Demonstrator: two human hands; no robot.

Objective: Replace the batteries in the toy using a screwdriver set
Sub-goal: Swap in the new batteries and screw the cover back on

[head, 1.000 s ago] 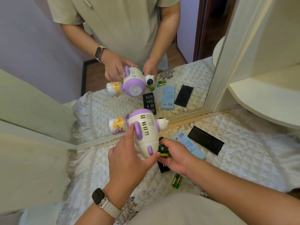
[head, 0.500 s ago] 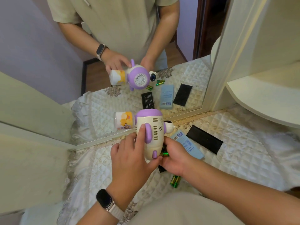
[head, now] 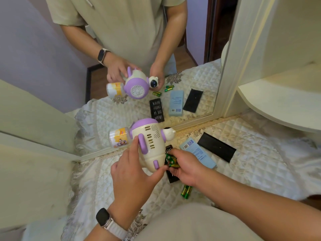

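Note:
A cream and purple toy (head: 150,141) with a clear bottle (head: 119,137) on its left side is held above the quilted cover. My left hand (head: 133,173) grips its lower body, with the index finger up by a purple arm and the thumb under the base. My right hand (head: 184,164) holds several green batteries (head: 171,160) right beside the toy's base. Two more green batteries (head: 186,191) lie on the cover below my right wrist. The black screwdriver bit tray (head: 172,176) lies partly hidden under my right hand.
A light blue box (head: 198,154) and a black lid (head: 216,146) lie right of the toy on the quilted cover (head: 260,162). A mirror (head: 69,66) stands directly behind, with a cream shelf (head: 281,101) at the right.
The toy has tilted and turned a little in my left hand. My right hand with the batteries stays close by its base. The view has shifted slightly.

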